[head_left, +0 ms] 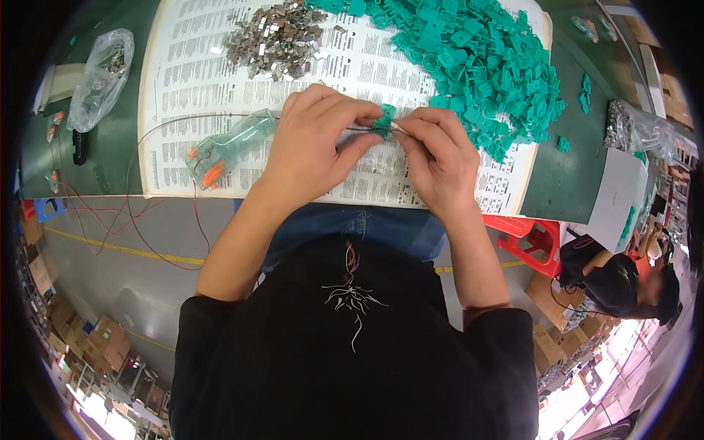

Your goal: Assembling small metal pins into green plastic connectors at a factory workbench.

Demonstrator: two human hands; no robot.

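In the head view, the person's left hand (312, 143) and right hand (440, 158) meet just above the middle of the frame, over a large printed sheet (183, 95) spread on the green desk (557, 183). Between them sits a small green plastic part (386, 120): the fingers of the left hand are closed on it from the left, and the fingers of the right hand pinch a small shiny metal piece (400, 127) against its right side. A thin dark wire (158, 126) runs from under the left hand toward the left of the frame and curves down past the edge of the sheet. Just left of the left hand lies a clear plastic bag (224, 150) holding parts with orange ends, resting on the sheet. At the top centre of the frame a pile of small metal clips (275, 37) lies on the sheet, and to its right, filling the upper right, spreads a big heap of green plastic parts (484, 66), near the right hand but apart from it. In the upper left a second clear bag (103, 73) lies on the bare desk. Red wires (95, 220) trail below the desk edge at the left. At the lower right a red stool (532, 238) stands on the floor, and beyond it another person (623, 282) sits bent over.
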